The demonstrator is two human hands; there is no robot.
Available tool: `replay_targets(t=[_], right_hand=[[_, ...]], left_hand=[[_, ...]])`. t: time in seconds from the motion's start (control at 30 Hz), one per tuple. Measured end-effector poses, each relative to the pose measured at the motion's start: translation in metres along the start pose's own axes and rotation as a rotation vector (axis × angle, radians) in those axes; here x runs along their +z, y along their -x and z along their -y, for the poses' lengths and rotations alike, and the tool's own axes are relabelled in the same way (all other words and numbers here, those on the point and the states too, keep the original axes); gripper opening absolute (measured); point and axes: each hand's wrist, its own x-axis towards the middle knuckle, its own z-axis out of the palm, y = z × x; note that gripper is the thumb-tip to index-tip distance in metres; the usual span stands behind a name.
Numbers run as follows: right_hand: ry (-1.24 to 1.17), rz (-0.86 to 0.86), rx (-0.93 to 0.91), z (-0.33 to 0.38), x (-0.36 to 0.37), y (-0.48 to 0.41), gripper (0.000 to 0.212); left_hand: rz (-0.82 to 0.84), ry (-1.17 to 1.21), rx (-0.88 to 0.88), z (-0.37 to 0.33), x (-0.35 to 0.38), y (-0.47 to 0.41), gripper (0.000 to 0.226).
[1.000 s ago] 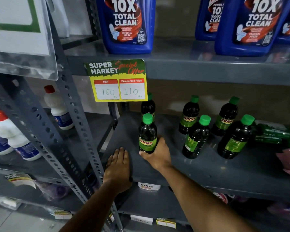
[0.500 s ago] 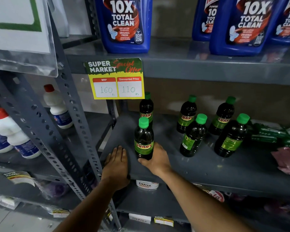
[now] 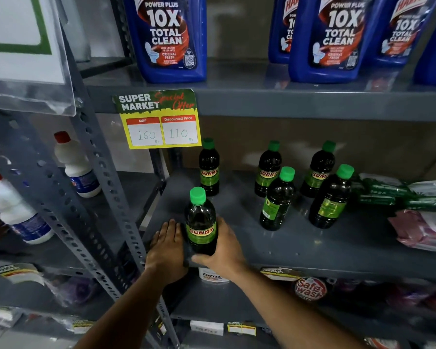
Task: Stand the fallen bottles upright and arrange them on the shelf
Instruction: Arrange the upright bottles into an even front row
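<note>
While your right hand [image 3: 225, 250] stays wrapped around the lower body of the front bottle [image 3: 201, 222], that bottle now stands nearer the front edge of the grey shelf [image 3: 312, 245] than it did a second ago, and closer to your left hand [image 3: 167, 244]. Your left hand has not shifted: it lies flat, palm down, fingers straight and together, on the shelf's front left corner, holding nothing, its fingers just beside the bottle's base.

Your right fingers curl behind the bottle and your thumb crosses its foot; the grip is closed on it. The bottle is upright, long axis vertical, green cap on top, its "SUNNY" label facing you. It holds a dark liquid that fills it almost to the neck.

Behind it, close to the rear upright post, another bottle [image 3: 209, 167] of the same kind stands upright. To the right, four more bottles [image 3: 277, 200] stand in a loose two-by-two cluster, caps up, all filled with the same dark liquid. Further right, green packs [image 3: 388, 195] lie on their sides; whether they are bottles you cannot tell. A pink packet [image 3: 418, 227] lies beside them.

On the shelf above stand blue cleaner jugs [image 3: 169, 39], and a price tag [image 3: 159, 119] hangs from its edge.
</note>
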Motion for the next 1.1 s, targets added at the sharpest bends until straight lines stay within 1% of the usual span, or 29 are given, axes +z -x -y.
replay_targets(t=[0.03, 0.07, 0.13, 0.17, 0.2, 0.23, 0.27, 0.3, 0.33, 0.4, 0.47, 0.53, 0.63, 0.73, 0.83, 0.87, 0.9, 0.97, 1.0, 1.1], right_hand=[[-0.038, -0.025, -0.012, -0.002, -0.004, 0.005, 0.112], [-0.084, -0.100, -0.031, -0.004, -0.008, 0.009, 0.116], [-0.127, -0.377, -0.078, -0.014, -0.021, 0.017, 0.104], [-0.091, -0.541, -0.071, -0.020, -0.029, 0.018, 0.098], [-0.044, -0.687, -0.031, -0.025, -0.039, 0.016, 0.095], [-0.005, -0.793, 0.034, -0.031, -0.050, 0.012, 0.096], [0.017, -0.860, 0.111, -0.037, -0.061, 0.006, 0.097], [0.032, -0.887, 0.191, -0.042, -0.073, 0.000, 0.099], [0.032, -0.874, 0.263, -0.047, -0.084, -0.006, 0.101], [0.022, -0.782, 0.345, -0.056, -0.101, -0.016, 0.107], [0.011, -0.676, 0.347, -0.063, -0.111, -0.023, 0.111], [-0.015, -0.610, 0.320, -0.067, -0.114, -0.027, 0.110], [0.001, -0.585, 0.280, -0.068, -0.112, -0.030, 0.104], [-0.012, -0.593, 0.293, -0.067, -0.108, -0.030, 0.097], [-0.111, -0.578, 0.311, -0.068, -0.106, -0.031, 0.072], [-0.143, -0.568, 0.311, -0.068, -0.106, -0.030, 0.067], [-0.150, -0.569, 0.299, -0.067, -0.104, -0.029, 0.068], [-0.065, -0.577, 0.285, -0.068, -0.102, -0.028, 0.079], [-0.041, -0.580, 0.295, -0.069, -0.101, -0.027, 0.080], [-0.121, -0.512, 0.331, -0.071, -0.104, -0.027, 0.063]], left_hand=[[0.001, -0.002, 0.001, 0.000, 0.000, 0.000, 0.110], [0.004, -0.006, 0.004, 0.000, 0.000, 0.000, 0.111], [0.003, -0.003, 0.010, 0.002, 0.002, 0.000, 0.113], [-0.001, 0.003, 0.014, 0.002, 0.002, 0.000, 0.113], [-0.005, 0.007, 0.017, 0.002, 0.003, 0.000, 0.114], [-0.008, 0.008, 0.017, 0.002, 0.003, -0.001, 0.114], [-0.009, 0.006, 0.014, 0.002, 0.003, -0.001, 0.114], [-0.004, 0.006, 0.011, 0.002, 0.003, -0.002, 0.114], [0.000, 0.009, 0.008, 0.002, 0.003, -0.002, 0.114], [0.002, 0.017, 0.011, 0.003, 0.004, -0.004, 0.112], [0.002, 0.018, 0.015, 0.003, 0.005, -0.003, 0.111], [0.000, 0.023, 0.014, 0.004, 0.006, -0.003, 0.111], [-0.015, 0.025, 0.017, 0.004, 0.006, -0.002, 0.110], [-0.016, 0.030, 0.021, 0.005, 0.007, -0.002, 0.110], [-0.018, 0.026, 0.021, 0.005, 0.007, -0.004, 0.111], [-0.020, 0.025, 0.020, 0.005, 0.008, -0.004, 0.112], [-0.021, 0.025, 0.019, 0.005, 0.008, -0.004, 0.113], [-0.016, 0.025, 0.017, 0.005, 0.009, -0.005, 0.114], [-0.014, 0.022, 0.017, 0.005, 0.009, -0.005, 0.114], [-0.010, 0.019, 0.016, 0.005, 0.008, -0.004, 0.115]])
